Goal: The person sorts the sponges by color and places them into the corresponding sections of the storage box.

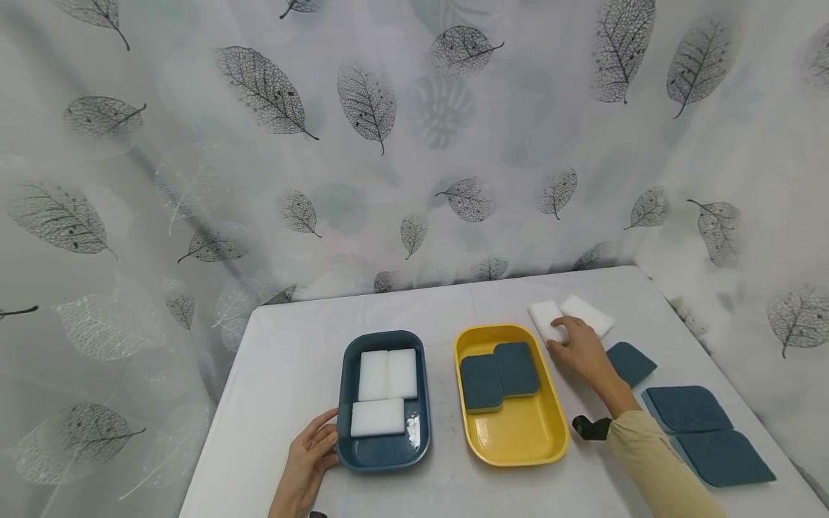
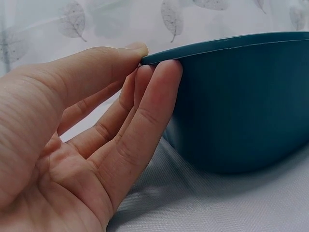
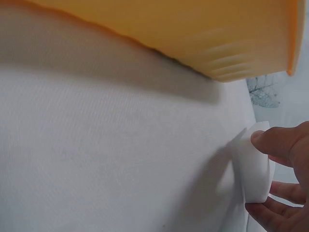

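Observation:
My left hand (image 1: 307,457) pinches the rim of the blue tray (image 1: 382,462) at its near left side, thumb on top and fingertips beneath the lip (image 2: 227,43). Inside that tray lie several white sponges (image 1: 378,417). Beyond the right edge of the yellow tray (image 1: 508,439), my right hand (image 1: 586,352) grips a white sponge (image 1: 545,316) at the back of the table. The right wrist view shows the thumb on one face of this sponge (image 3: 253,169) and fingers at its lower end and far side. Another white sponge (image 1: 588,314) lies right beside it.
Two dark blue-green sponge pads (image 1: 481,381) sit in the yellow tray's upper part. More such pads lie on the right of the table: one (image 1: 628,362) near the right forearm, two more (image 1: 722,457) closer to the front. A leaf-print curtain (image 1: 414,158) hangs behind the white table (image 1: 291,352).

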`<state>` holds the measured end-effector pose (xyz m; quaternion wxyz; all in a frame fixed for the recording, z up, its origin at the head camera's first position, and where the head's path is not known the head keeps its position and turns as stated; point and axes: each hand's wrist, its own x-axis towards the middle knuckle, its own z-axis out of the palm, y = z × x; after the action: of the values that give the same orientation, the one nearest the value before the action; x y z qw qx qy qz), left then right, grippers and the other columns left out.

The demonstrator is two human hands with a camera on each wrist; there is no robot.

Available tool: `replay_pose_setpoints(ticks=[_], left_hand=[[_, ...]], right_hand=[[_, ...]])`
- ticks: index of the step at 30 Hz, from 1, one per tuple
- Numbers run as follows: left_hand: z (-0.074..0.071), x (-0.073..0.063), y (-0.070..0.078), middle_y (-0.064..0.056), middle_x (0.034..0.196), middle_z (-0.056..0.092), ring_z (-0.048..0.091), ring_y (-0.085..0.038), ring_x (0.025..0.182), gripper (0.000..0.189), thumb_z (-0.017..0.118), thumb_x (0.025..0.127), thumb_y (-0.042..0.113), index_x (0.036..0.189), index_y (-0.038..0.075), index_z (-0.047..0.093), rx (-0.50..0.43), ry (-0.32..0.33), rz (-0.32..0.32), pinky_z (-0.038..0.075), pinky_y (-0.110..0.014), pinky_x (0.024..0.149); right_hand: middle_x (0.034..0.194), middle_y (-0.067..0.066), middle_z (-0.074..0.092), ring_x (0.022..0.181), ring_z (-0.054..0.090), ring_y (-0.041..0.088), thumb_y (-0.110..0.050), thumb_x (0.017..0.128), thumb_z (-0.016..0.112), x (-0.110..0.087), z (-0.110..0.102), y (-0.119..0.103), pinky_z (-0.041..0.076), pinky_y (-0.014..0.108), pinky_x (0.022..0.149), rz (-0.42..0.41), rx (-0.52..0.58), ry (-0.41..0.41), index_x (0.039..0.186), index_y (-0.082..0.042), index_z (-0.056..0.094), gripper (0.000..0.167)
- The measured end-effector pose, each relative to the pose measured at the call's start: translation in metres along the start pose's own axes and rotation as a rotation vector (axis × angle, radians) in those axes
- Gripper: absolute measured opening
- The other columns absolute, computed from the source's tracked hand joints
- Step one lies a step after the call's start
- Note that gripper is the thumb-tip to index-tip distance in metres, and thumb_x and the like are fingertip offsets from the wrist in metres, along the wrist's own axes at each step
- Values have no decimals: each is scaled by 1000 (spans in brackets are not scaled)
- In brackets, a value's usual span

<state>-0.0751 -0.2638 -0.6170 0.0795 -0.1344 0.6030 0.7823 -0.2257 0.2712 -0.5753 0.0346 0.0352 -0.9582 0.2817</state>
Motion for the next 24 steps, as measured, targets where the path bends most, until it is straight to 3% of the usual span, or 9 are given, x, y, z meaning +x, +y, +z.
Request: replay_pose_setpoints(ticks=[12, 19, 24], left_hand=[[1, 0, 1, 1, 102, 75, 68, -7, 80, 39, 68, 98, 7, 135, 18, 64, -1, 12, 0, 59, -21, 65], [3, 0, 0, 2, 102, 75, 68, -7, 78, 43, 67, 98, 4, 139, 12, 61, -1, -1, 17, 59, -19, 63], [2, -1, 1, 0, 103, 75, 69, -8, 79, 44, 68, 98, 4, 140, 10, 60, 3, 1, 27, 59, -21, 64]], right_hand=[[142, 36, 53, 133, 48, 53, -15, 97, 72, -13, -18, -21, 41, 70, 109, -20, 90, 73, 134, 7, 56, 47], [150, 33, 47, 126, 53, 51, -17, 98, 72, -33, -34, -53, 51, 66, 100, 26, 118, 61, 137, 3, 54, 48], [152, 33, 45, 125, 54, 51, -18, 97, 73, -48, -39, -77, 52, 65, 101, 31, 152, 70, 139, 3, 52, 51]])
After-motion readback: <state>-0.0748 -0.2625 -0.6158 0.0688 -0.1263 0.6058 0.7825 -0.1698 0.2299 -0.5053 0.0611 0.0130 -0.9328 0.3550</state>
